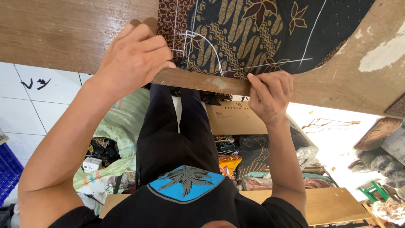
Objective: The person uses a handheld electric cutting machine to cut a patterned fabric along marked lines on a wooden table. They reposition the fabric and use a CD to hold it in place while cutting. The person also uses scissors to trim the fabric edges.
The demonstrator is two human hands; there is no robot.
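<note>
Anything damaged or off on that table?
Yes: the wooden table has pale patches of worn-off surface at its right end. The batik cloth lies flat; the left hand and right hand grip a wooden ruler.

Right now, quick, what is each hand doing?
Left hand: closed, pressing the batik cloth at the wooden table edge.
Right hand: fingers pinching the cloth's edge.

You stood at a big brown wooden table [63, 33]. Under its edge was a white tiled floor [33, 109], bright with daylight. Left of the table's edge sat a blue crate [7, 171]. Below it lay a green sack [122, 126], a cardboard box [234, 120] and a light wooden bench [333, 207].
</note>
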